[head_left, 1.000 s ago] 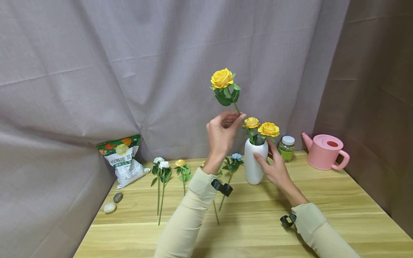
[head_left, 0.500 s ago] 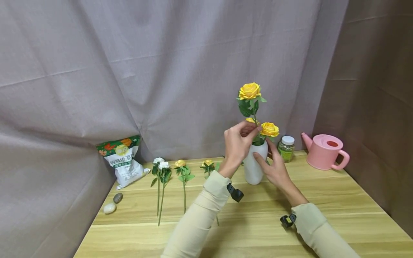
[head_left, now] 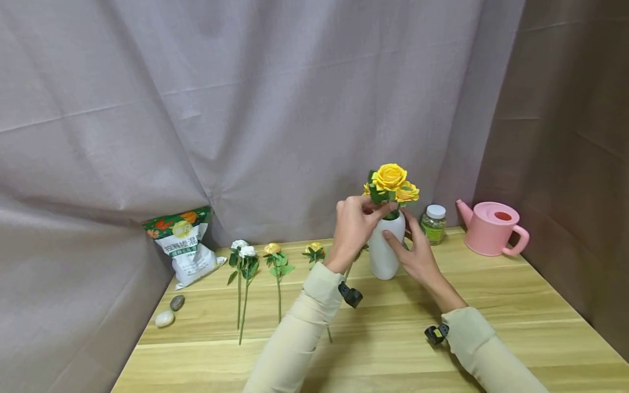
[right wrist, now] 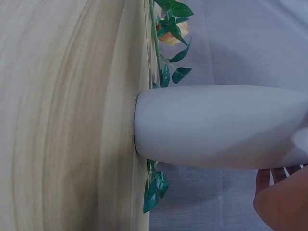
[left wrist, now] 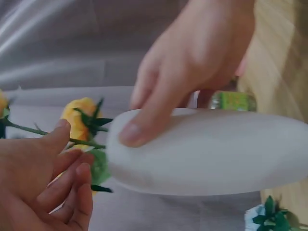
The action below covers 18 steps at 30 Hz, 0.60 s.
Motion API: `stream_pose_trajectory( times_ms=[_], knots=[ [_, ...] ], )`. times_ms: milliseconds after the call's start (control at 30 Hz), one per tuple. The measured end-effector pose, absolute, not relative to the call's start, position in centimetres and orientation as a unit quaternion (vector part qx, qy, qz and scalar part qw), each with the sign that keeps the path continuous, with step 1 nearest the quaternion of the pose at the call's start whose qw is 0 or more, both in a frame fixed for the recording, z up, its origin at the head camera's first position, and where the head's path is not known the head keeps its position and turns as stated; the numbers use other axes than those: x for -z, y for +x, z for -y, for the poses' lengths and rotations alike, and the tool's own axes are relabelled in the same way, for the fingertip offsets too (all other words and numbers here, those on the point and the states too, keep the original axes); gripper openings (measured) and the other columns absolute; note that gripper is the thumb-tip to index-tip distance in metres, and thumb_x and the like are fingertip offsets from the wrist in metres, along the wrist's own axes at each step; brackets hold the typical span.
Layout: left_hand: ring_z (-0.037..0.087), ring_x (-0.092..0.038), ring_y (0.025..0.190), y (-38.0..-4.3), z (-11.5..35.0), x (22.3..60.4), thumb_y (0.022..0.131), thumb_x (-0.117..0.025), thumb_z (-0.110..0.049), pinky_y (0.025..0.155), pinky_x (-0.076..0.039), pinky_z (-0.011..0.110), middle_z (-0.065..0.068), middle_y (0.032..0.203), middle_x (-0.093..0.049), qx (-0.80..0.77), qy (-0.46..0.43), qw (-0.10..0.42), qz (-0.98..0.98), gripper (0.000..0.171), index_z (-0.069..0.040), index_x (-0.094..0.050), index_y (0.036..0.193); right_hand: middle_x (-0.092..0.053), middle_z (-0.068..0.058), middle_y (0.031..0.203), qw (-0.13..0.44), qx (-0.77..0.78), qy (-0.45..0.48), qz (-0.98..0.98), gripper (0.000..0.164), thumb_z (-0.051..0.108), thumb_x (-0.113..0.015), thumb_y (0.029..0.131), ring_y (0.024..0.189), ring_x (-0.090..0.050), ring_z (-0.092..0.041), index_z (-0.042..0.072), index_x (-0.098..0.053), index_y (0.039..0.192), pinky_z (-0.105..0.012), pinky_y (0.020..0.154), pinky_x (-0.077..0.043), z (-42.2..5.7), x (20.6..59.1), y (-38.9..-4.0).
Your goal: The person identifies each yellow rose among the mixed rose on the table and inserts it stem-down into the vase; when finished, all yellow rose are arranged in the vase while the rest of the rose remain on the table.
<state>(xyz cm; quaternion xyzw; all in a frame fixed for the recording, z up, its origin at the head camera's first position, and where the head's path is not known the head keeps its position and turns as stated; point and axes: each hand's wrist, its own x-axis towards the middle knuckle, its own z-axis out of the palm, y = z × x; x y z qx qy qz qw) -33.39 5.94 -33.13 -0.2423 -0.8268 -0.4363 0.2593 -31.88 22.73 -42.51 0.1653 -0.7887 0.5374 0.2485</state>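
Observation:
A white vase stands upright on the table, and my right hand grips it near the top, thumb in front and fingers round the far side. Just above the mouth, my left hand pinches the stem of a yellow rose, whose lower stem is hidden inside the vase. Behind this bloom stands another yellow rose, with a third mostly hidden by it at the left. In the left wrist view, the green stem runs past my left thumb to the vase's mouth.
Left of the vase lie white flowers, a yellow flower and another yellow flower. A bag, a dark pebble and a pale pebble are farther left. Right are a lidded jar and a pink watering can.
My left hand has brought the yellow rose rightward over the vase and lowered its stem into the mouth, so the bloom sits much lower. My right hand has stayed on the vase.

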Motion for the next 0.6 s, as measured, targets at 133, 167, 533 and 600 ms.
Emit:
stream_pose_trajectory(
  times_ms=[133, 167, 533, 600],
  knots=[
    [0.002, -0.069, 0.072, -33.5, -5.4, 32.3, 0.087, -0.080, -0.029, 0.062, -0.054, 0.011, -0.002, 0.094, -0.077, 0.448, -0.230, 0.269, 0.821, 0.028, -0.017, -0.074, 0.111, -0.041, -0.007, 0.157, 0.251, -0.533, 0.158, 0.793, 0.070, 0.025, -0.066, 0.098, 0.137, -0.048, -0.033, 0.029, -0.028, 0.157, -0.057, 0.109, -0.040, -23.3, 44.1, -33.3],
    [0.003, -0.071, 0.075, -33.5, -5.3, 32.2, 0.086, -0.080, -0.024, 0.065, -0.055, 0.012, -0.001, 0.099, -0.077, 0.452, -0.228, 0.266, 0.820, 0.029, -0.017, -0.073, 0.114, -0.042, -0.007, 0.157, 0.249, -0.532, 0.155, 0.794, 0.070, 0.026, -0.066, 0.098, 0.137, -0.048, -0.032, 0.029, -0.028, 0.157, -0.056, 0.110, -0.040, -23.3, 44.1, -33.3],
    [0.001, -0.070, 0.076, -34.1, -7.6, 33.4, 0.084, -0.083, -0.031, 0.065, -0.053, 0.012, -0.009, 0.087, -0.078, 0.393, -0.228, 0.256, 0.853, 0.023, -0.024, -0.076, 0.105, -0.045, -0.013, 0.153, 0.254, -0.522, 0.156, 0.799, 0.069, 0.021, -0.066, 0.098, 0.136, -0.048, -0.030, 0.018, -0.029, 0.157, -0.043, 0.108, -0.043, -23.1, 44.0, -33.0],
    [0.001, -0.069, 0.075, -34.2, -8.0, 33.5, 0.083, -0.084, -0.033, 0.062, -0.050, 0.012, -0.012, 0.084, -0.077, 0.366, -0.220, 0.263, 0.865, 0.018, -0.026, -0.077, 0.097, -0.046, -0.015, 0.151, 0.250, -0.524, 0.158, 0.799, 0.066, 0.020, -0.065, 0.099, 0.135, -0.049, -0.030, 0.012, -0.032, 0.156, -0.042, 0.108, -0.043, -22.8, 43.3, -32.4]
  ],
)
